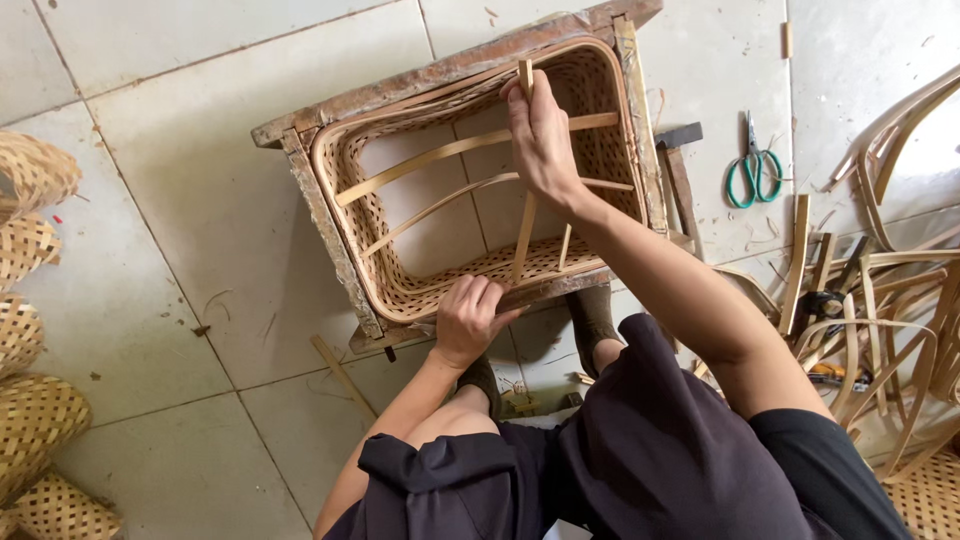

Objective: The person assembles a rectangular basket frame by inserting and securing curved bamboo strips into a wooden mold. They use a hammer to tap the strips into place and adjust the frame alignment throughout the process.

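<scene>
Right-hand grip (540, 140) pinches a bamboo strip (524, 225) upright inside the woven basket (480, 275) in its wooden frame (310, 205); left hand (468, 320) clamps the near rim. Forced, the thin strip may snap or slip.

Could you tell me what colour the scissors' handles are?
Green; the scissors lie on the floor tiles, head view.

One head-worn camera looks almost straight down from above the seated person; the woven basket in its wooden frame (480, 180) sits close at 12 o'clock; the tiled floor (200, 170) fills the view; the person's lap lies at 6 o'clock.
</scene>
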